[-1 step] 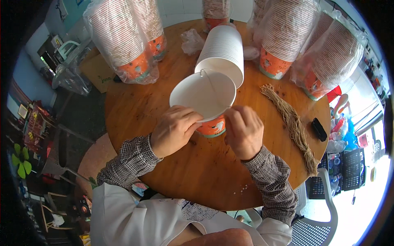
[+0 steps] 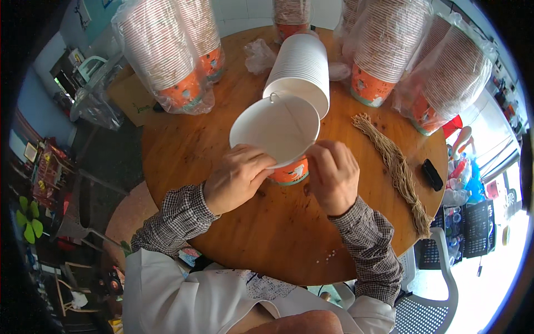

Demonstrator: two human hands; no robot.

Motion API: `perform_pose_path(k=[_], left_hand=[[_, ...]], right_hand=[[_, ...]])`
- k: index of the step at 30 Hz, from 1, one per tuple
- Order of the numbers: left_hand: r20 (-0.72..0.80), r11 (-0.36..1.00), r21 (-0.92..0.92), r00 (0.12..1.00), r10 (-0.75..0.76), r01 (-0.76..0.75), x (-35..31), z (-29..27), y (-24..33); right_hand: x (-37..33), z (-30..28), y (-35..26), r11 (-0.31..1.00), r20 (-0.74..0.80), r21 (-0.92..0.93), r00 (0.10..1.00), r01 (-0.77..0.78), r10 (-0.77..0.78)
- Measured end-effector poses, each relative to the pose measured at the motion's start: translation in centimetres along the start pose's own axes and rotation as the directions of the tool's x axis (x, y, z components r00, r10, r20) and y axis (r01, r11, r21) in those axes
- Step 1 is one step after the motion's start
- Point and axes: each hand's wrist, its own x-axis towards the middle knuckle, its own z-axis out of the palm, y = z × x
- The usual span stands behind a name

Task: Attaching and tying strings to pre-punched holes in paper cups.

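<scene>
A round wooden table (image 2: 233, 245) holds plastic-wrapped cup stacks (image 2: 167, 55) around its far edge, a bundle of tan cords (image 2: 395, 161) at right. Centre, the left hand (image 2: 236, 178) and right hand (image 2: 334, 175) both grip an empty paper cup (image 2: 275, 131), before a lying white cup stack (image 2: 300, 69).
</scene>
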Motion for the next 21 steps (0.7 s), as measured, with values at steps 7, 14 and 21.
perform_pose_path(k=[7, 14, 21], left_hand=[[0.183, 0.956, -0.29, 0.978, 0.098, -0.041, 0.0, 0.4, 0.6], [0.355, 0.909, -0.394, 0.935, 0.013, 0.137, 1.3, -1.0, 0.5], [-0.012, 0.828, -0.549, 0.989, -0.148, 0.117, 1.7, 0.9, -0.1]], right_hand=[[-0.3, 0.2, 0.0, 0.984, -0.005, 0.172, 0.998, -0.054, 0.056], [-0.7, -0.2, -0.4, 0.832, 0.17, 0.444, 0.943, -0.332, 0.285], [-0.6, -0.4, -1.2, 0.749, 0.236, 0.538, 0.922, -0.387, 0.306]])
